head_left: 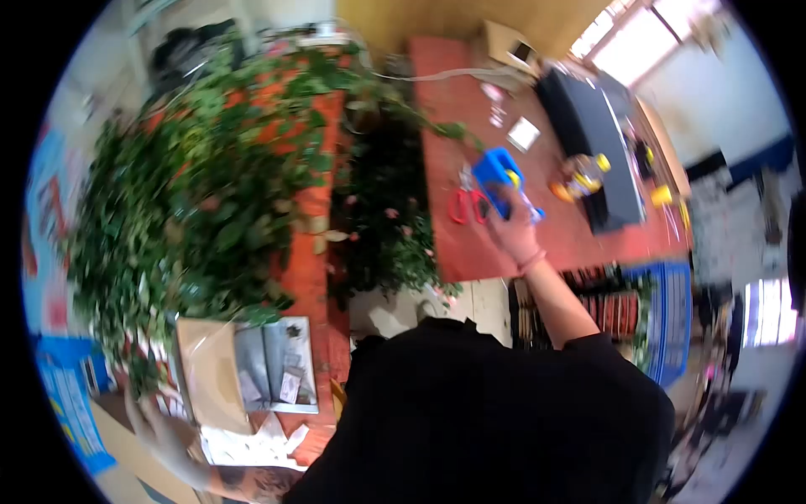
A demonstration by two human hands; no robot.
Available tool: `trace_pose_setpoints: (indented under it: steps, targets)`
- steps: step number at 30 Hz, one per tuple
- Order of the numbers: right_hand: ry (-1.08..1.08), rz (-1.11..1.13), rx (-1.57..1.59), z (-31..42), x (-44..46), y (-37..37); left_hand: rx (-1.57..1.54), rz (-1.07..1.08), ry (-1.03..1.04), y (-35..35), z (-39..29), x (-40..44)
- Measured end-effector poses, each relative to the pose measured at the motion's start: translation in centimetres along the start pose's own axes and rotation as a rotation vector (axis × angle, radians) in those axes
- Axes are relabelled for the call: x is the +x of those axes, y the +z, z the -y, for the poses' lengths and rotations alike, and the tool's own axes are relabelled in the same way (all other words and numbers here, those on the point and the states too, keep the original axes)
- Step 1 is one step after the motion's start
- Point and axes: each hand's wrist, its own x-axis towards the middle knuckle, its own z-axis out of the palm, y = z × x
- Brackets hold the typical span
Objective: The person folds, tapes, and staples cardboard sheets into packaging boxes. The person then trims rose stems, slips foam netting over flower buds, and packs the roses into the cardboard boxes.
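My right hand [515, 233] reaches over the red table on the right, its fingers apart and slightly blurred. They are at the near end of a blue tape dispenser [495, 165] with a yellow part in it. Red-handled scissors [458, 205] lie just left of these fingers; I cannot tell whether the hand touches either thing. At the lower left, my left hand [158, 427] is smeared by motion beside the stems of a large heap of leafy green cuttings [201, 210]. Whether it holds anything is unclear.
A bottle with a yellow cap [585, 175] and a long black box [588, 143] are on the right table. An open cardboard box [210, 370] sits on the left table. Pink-flowered plants [395, 227] fill the gap between tables. A blue crate [667, 319] stands below right.
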Motion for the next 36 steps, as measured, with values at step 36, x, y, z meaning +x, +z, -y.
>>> trace_pose_setpoints:
  steps: [36]
  targets:
    - [0.437,0.154,0.121,-14.7,-19.3,-18.6,-0.733,1.382,-0.955,54.2,-27.2,-32.2]
